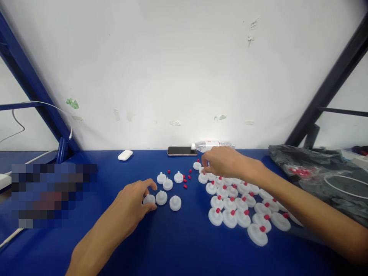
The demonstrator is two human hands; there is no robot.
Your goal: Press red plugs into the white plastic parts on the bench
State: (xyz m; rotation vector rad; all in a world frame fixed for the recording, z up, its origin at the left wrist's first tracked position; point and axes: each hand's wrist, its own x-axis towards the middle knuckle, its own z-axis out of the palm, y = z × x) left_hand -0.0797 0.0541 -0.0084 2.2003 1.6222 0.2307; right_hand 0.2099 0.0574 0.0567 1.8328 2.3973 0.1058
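My left hand (pixel 132 201) curls low over the table at the left of a loose group of white round plastic caps with short spouts. Its thumb and index finger are apart on either side of one white cap (pixel 149 199). Other bare-spouted caps stand beside it, among them one (pixel 175 203) and another (pixel 178 177). Several small red tips (pixel 185 180) lie loose near them. My right hand (pixel 221 160) is at the far end of the red-tipped white caps (pixel 229 218), fingers bent down and closed at a white cap (pixel 202 178); the fingers hide its top.
A phone (pixel 182 151) and a clear bottle (pixel 211 145) lie along the wall. Further left is a small white case (pixel 125 155). A dark plastic bag (pixel 299 165) with a packet of red pieces (pixel 300 171) sits at right. Blue frame posts (pixel 43 88) flank the blue table (pixel 178 245).
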